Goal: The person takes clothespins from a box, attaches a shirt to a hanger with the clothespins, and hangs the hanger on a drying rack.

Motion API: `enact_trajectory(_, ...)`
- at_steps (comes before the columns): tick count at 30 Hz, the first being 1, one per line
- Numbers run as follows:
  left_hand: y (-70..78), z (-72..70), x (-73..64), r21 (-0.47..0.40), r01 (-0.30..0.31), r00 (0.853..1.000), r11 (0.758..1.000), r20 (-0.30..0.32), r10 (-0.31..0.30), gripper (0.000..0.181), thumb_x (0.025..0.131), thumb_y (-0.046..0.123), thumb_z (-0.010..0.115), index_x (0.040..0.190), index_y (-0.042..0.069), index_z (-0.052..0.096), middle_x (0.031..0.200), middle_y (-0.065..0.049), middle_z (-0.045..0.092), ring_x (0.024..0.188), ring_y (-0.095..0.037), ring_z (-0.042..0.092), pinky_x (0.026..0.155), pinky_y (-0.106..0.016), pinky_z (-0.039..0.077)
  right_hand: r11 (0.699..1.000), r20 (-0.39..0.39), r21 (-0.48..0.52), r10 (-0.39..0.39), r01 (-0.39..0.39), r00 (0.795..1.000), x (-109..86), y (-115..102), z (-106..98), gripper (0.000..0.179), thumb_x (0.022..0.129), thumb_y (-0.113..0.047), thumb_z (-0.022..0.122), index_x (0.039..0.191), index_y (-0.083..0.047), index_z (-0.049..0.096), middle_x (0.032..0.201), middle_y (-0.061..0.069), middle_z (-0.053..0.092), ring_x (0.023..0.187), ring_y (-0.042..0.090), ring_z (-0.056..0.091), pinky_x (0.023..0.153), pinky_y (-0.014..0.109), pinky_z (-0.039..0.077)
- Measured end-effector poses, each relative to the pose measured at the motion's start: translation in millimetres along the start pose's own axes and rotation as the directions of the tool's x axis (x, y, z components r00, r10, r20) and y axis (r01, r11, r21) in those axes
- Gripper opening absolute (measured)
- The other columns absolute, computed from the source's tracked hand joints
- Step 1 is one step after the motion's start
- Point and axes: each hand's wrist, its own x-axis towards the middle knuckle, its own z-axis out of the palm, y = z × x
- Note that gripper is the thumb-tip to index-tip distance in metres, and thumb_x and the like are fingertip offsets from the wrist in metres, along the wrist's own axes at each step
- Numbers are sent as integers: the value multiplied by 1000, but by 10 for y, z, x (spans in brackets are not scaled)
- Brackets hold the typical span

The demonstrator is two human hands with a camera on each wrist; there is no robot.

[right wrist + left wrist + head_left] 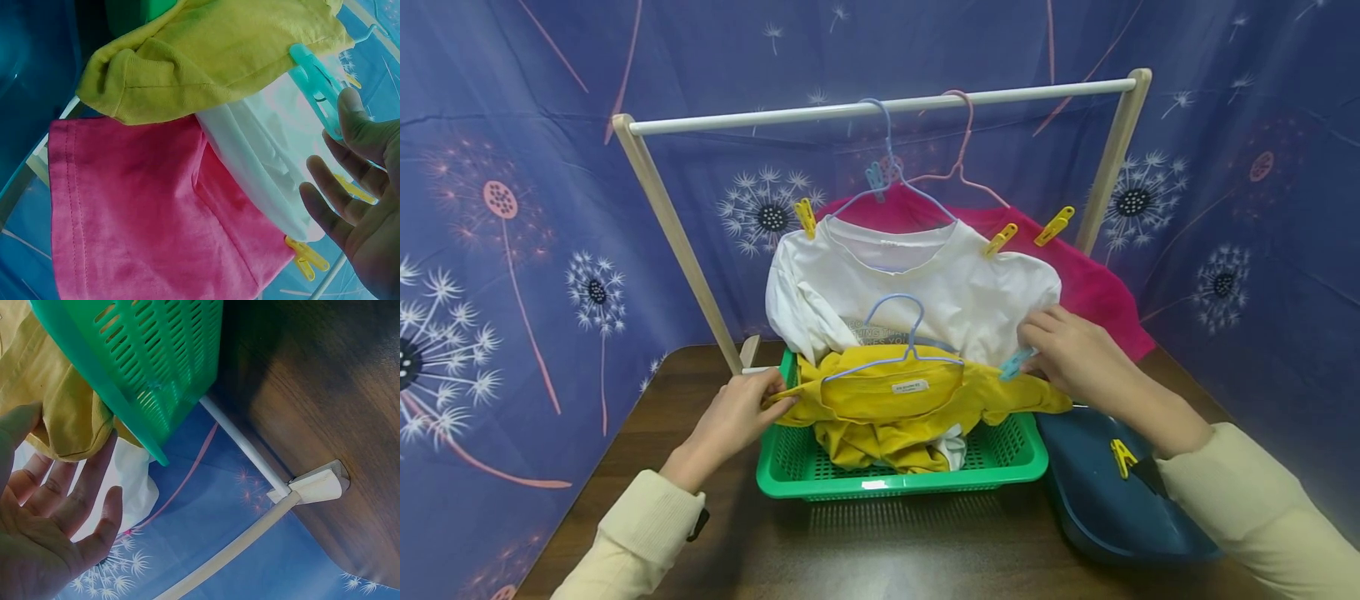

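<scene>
A yellow shirt (865,398) with a blue hanger (913,352) in its neck lies over the green basket (910,486). At the shirt's left sleeve end, my left hand (737,425) pinches the cloth between thumb and fingers; in the left wrist view the sleeve (75,419) sits between them. My right hand (1078,354) pinches a light-blue clothespin (317,87) between thumb and forefinger, its other fingers spread. The clothespin's tip meets the yellow shirt's shoulder edge near the hanger's right end; whether it bites the cloth I cannot tell.
Behind, a white shirt (917,292) and a magenta garment (1097,292) hang on hangers from a rack's white bar (722,122). Yellow clothespins (1000,240) hold the white shirt's shoulders. A dark blue tray (1097,517) with a yellow clothespin (1122,458) stands right of the basket.
</scene>
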Motion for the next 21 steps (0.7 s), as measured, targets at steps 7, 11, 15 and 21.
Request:
enact_trajectory(7, 3, -6, -6, 3, -3, 1000, 1000, 0, 3, 19, 84, 26, 66, 76, 16, 51, 59, 5, 43, 49, -7, 32, 45, -21, 26, 1000, 14, 1, 0, 0, 1000, 8, 11, 19, 35, 56, -7, 84, 81, -9, 59, 77, 1, 56, 73, 14, 48, 59, 30, 51)
enact_trajectory(11, 4, -6, -12, 7, -4, 1000, 1000, -2, 4, 19, 84, 25, 66, 76, 16, 51, 60, 5, 43, 49, -7, 32, 45, -21, 26, 1000, 23, 9, -10, 10, 1000, 12, 17, 53, 35, 57, -7, 84, 81, -10, 59, 79, 0, 56, 74, 14, 48, 61, 31, 52)
enact_trajectory(15, 6, -2, -17, 1, 2, 1000, 1000, 2, -2, 18, 84, 24, 66, 77, 16, 52, 60, 5, 43, 49, -7, 31, 44, -21, 26, 1000, 37, 22, -6, 5, 999, -3, 11, 92, 36, 57, -7, 84, 84, -10, 60, 82, 1, 57, 77, 15, 50, 63, 32, 52)
enact_trajectory(21, 0, -2, -16, -1, 2, 1000, 1000, -2, -2, 18, 84, 25, 66, 77, 16, 51, 59, 5, 41, 48, -7, 30, 44, -21, 25, 1000, 35, 27, 7, -8, 999, -31, 23, 104, 34, 61, -8, 82, 88, -8, 61, 86, 2, 58, 79, 16, 50, 63, 33, 52)
